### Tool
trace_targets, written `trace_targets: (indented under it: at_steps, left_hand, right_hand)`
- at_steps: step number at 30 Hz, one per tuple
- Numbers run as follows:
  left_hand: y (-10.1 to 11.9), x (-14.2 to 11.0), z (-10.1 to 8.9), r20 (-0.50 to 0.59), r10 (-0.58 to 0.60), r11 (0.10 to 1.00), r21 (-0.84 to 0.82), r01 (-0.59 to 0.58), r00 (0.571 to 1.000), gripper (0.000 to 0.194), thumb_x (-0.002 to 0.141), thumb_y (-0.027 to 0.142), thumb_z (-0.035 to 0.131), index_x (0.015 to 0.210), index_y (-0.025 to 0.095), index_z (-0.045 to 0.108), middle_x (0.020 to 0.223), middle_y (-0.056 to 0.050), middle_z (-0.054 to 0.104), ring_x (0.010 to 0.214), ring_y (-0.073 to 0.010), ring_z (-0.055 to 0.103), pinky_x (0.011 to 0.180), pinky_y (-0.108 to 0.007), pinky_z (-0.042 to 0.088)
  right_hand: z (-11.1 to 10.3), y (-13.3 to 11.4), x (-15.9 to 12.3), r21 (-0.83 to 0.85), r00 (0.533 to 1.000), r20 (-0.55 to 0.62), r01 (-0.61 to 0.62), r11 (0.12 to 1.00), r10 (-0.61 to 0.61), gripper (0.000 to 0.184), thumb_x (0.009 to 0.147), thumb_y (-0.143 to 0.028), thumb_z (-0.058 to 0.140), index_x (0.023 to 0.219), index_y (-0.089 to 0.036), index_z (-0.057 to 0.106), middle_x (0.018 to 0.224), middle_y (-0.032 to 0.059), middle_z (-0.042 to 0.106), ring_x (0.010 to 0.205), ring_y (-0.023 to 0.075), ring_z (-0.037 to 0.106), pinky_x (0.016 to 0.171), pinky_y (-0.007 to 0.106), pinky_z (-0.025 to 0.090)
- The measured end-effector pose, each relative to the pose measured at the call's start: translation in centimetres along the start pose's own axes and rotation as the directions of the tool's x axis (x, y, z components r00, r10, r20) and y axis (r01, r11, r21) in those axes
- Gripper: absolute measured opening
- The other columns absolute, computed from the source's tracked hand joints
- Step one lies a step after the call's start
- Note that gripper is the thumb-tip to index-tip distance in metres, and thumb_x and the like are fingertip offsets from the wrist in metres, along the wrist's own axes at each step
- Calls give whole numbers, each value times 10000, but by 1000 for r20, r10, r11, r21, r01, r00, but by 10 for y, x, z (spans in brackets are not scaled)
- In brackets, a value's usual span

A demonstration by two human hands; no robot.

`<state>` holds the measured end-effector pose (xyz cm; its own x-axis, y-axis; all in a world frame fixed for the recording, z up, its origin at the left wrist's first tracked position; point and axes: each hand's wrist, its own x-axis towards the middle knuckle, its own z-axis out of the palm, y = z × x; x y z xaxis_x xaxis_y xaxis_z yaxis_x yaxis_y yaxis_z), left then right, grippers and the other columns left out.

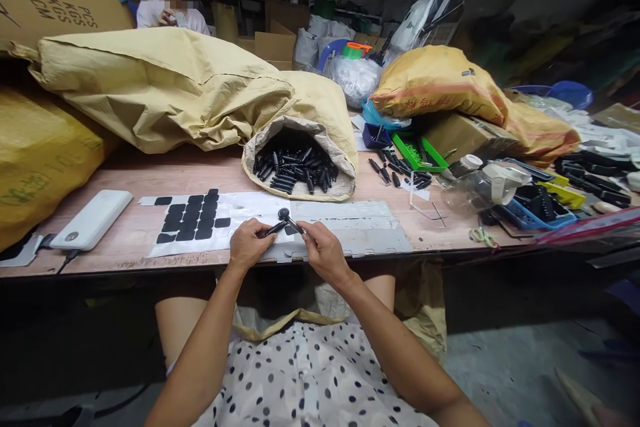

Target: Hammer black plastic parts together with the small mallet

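My left hand (249, 241) is closed on a slim black cylindrical part (275, 229), which slants up to the right over the front of the work board. In my right hand (324, 251) is a thin tool (296, 224) with a silvery shaft and a round black head. That head meets or overlaps the tip of the black part; whether they touch I cannot tell. Beneath both hands lies a grey board (353, 223). To the left, a white backing sheet (233, 203) carries rows of rounded black stickers (193, 217).
Behind my hands, a paper sack (345, 120) lies with its mouth facing me, full of black parts (295, 167). A white power bank (93, 219) sits at left. Rightward are a green tray (420, 152), a clear jug (465, 195) and scissors (484, 237). A person (173, 17) sits opposite.
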<state>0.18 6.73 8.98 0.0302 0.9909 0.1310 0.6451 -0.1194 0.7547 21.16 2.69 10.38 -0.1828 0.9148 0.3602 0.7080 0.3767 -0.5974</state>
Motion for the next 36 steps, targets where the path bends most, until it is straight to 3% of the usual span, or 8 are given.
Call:
trace_targets:
  at_steps: [4,10,15,20,25,29,32,36]
  left_hand:
    - [0,0,1,-4,4,1000,26,-4,1000,84,724,281,747,786,254,798,689,16,637,712,-174,610,668,-283,472]
    - [-1,0,4,-43,44,993,108,-39,998,96,712,276,739,795,242,772,725,8,653,736,-183,618,706,-291,487]
    - [-2,0,6,-43,51,985,166,-43,998,99,697,276,748,791,242,746,740,7,651,743,-191,617,710,-295,487]
    - [-4,-1,5,-29,53,991,128,-49,998,85,799,316,680,808,253,736,770,-4,675,769,-199,623,714,-303,477]
    - [-5,-2,3,-29,77,991,108,-74,997,265,925,382,513,780,252,694,822,-32,696,844,-224,632,761,-332,470]
    - [-4,-2,3,-35,84,987,141,-79,996,370,965,402,424,655,250,557,748,-38,653,790,-224,598,735,-341,450]
    - [-4,-2,2,-43,84,986,152,-76,996,389,967,404,395,615,255,469,715,-44,624,763,-227,579,722,-349,441]
    - [-3,-2,1,-45,80,990,123,-74,996,385,968,395,366,624,261,473,706,-46,612,764,-232,581,733,-354,453]
  right_hand:
    - [2,3,1,-38,998,55,-7,999,9,392,969,-161,473,1262,-254,715,935,31,697,874,172,655,815,261,540]
    - [-4,18,24,-165,996,-75,-66,984,54,417,982,-153,448,1293,-248,709,1002,51,692,968,190,641,861,270,515]
    - [-4,40,49,-386,991,-66,-134,913,117,416,951,-124,493,1236,-280,753,943,64,658,940,219,576,796,287,463]
    - [4,48,51,-507,990,-24,-134,851,142,423,972,-129,483,1251,-303,750,946,78,632,899,225,525,748,304,393]
    - [6,45,48,-543,991,-16,-123,831,136,407,985,-154,482,1274,-297,730,958,81,627,911,231,509,744,312,361]
    - [6,44,48,-562,988,-10,-135,816,157,406,985,-159,482,1280,-298,724,977,83,627,923,237,505,747,320,354]
    - [7,45,48,-572,987,-7,-134,810,158,410,987,-163,474,1291,-294,715,984,86,620,923,240,496,757,322,353]
    - [8,47,48,-577,989,-6,-122,808,146,408,983,-166,477,1295,-291,709,982,87,613,925,243,488,776,324,356]
